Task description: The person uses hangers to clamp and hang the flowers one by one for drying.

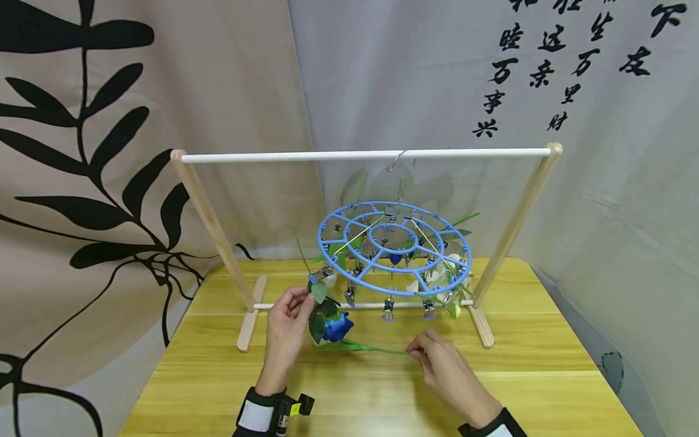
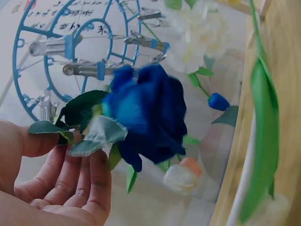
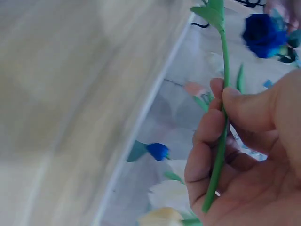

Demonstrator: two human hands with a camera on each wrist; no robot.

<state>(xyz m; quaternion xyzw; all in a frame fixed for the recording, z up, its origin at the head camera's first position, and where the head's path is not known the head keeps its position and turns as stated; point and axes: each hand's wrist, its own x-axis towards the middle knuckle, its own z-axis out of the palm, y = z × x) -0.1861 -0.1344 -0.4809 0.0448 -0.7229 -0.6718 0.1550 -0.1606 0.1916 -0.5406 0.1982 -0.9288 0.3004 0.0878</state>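
Observation:
My left hand (image 1: 289, 318) pinches the leafy stem of an artificial blue rose (image 1: 337, 328) between thumb and fingers. The bloom (image 2: 146, 115) tilts away from the palm in the left wrist view, dark green leaves (image 2: 84, 110) over the fingertips. Just above this hand, a metal clip (image 1: 322, 274) at the left rim of a blue round hanger (image 1: 394, 293) overlaps the rose's stem. My right hand (image 1: 445, 370) pinches a green stem (image 3: 225, 61) near its end. That stem runs left over the table, its long leaf (image 2: 263, 141) below the rose.
The hanger hangs by a hook (image 1: 391, 165) from a white rod (image 1: 284, 157) between wooden uprights (image 1: 202, 218). Several metal clips (image 1: 388, 308) dangle from it. White flowers (image 2: 197, 37) and a small blue bud (image 2: 218, 101) hang among them. A wooden table (image 1: 371, 400) lies beneath.

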